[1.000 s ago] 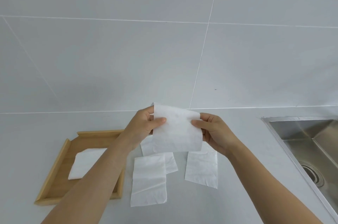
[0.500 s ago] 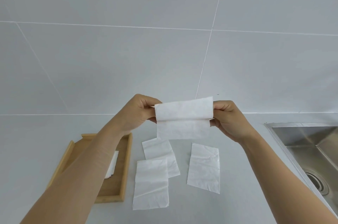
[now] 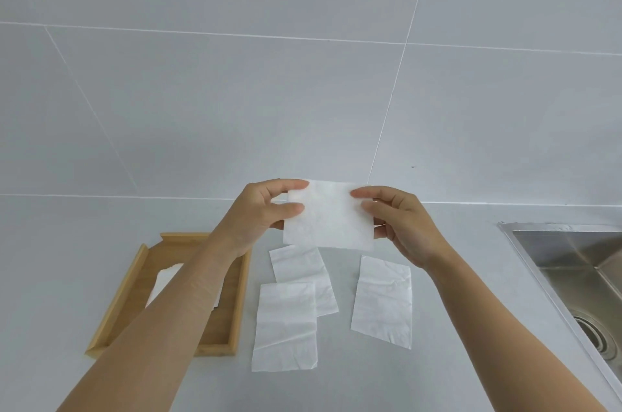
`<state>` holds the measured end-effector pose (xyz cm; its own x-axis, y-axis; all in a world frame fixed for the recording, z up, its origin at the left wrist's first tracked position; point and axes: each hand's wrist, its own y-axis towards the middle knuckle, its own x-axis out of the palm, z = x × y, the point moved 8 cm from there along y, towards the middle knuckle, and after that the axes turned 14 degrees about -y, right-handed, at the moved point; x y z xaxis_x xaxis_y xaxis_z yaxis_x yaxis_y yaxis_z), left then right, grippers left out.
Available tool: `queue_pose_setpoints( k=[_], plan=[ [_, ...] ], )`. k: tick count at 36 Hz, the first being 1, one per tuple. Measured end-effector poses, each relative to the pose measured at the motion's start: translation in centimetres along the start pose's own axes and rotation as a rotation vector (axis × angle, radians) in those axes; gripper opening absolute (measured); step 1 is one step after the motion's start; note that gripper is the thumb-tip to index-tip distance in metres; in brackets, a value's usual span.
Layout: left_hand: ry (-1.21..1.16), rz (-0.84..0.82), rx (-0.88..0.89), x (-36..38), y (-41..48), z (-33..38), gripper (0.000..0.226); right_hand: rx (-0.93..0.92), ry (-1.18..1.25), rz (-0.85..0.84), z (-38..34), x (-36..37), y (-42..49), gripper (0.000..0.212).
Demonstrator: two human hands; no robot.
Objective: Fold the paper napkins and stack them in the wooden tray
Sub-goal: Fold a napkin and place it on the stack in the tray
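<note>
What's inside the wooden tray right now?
A white folded napkin lies in the wooden tray. The left forearm crosses over it and covers most of it, so whether it is one napkin or several cannot be seen.

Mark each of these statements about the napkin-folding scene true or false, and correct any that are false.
1. Both hands hold one napkin above the counter. True: the left hand and right hand pinch the held napkin at its two sides.
2. Five loose napkins lie on the counter. False: three napkins lie there, two of them overlapping.
3. The wooden tray is to the left of the loose napkins. True.
4. The tray holds nothing. False: a white napkin in the tray shows, partly hidden by the left forearm.
5. A metal sink is at the right edge. True.
</note>
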<state>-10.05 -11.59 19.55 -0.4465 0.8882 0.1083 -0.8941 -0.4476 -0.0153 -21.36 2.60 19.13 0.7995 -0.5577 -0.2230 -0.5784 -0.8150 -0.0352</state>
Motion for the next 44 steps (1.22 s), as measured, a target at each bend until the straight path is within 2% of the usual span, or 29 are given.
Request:
queue_pose_setpoints(
  k=[4, 6, 9, 11, 14, 17, 23, 32, 34, 37, 41, 44],
  plan=[
    [0.048, 0.059, -0.036, -1.2, -0.9, -0.9, 0.051, 0.044, -0.076, -0.015, 1.0, 2.0, 0.4, 0.034],
    [0.081, 0.079, -0.067, -2.5, -1.4, -1.7, 0.054, 0.067, -0.097, -0.042, 1.5, 3.4, 0.6, 0.041],
    [0.147, 0.119, -0.118, -4.8, -2.1, -3.0, 0.052, 0.092, -0.147, -0.069, 2.3, 5.9, 1.1, 0.047],
    [0.185, 0.166, -0.132, -6.7, -2.7, -3.9, 0.055, 0.096, -0.186, -0.071, 2.9, 7.9, 1.6, 0.042],
    [0.194, 0.232, -0.178, -9.6, -3.9, -5.3, 0.044, 0.103, -0.251, -0.076, 4.4, 11.3, 2.6, 0.029],
    [0.245, 0.338, -0.239, -13.8, -5.2, -7.3, 0.045, 0.125, -0.324, -0.095, 6.1, 15.1, 3.9, 0.025],
    [0.305, 0.473, -0.294, -20.0, -7.5, -10.7, 0.047, 0.114, -0.488, -0.153, 8.8, 22.1, 6.4, 0.034],
    [0.524, 0.413, -0.449, -23.9, -7.8, -15.8, 0.053, 0.183, -0.724, -0.303, 13.4, 27.3, 8.4, 0.047],
    [0.546, 0.396, -0.471, -24.1, -7.6, -16.6, 0.053, 0.212, -0.750, -0.320, 14.1, 27.8, 8.6, 0.044],
    [0.572, 0.382, -0.495, -24.6, -7.4, -17.7, 0.054, 0.235, -0.787, -0.335, 15.0, 28.7, 8.8, 0.022],
    [0.631, 0.356, -0.512, -25.4, -7.3, -18.6, 0.053, 0.220, -0.828, -0.372, 15.4, 29.7, 8.7, 0.036],
    [0.699, 0.327, -0.516, -25.6, -7.1, -19.0, 0.052, 0.221, -0.858, -0.404, 15.5, 30.1, 8.6, 0.034]
  ],
)
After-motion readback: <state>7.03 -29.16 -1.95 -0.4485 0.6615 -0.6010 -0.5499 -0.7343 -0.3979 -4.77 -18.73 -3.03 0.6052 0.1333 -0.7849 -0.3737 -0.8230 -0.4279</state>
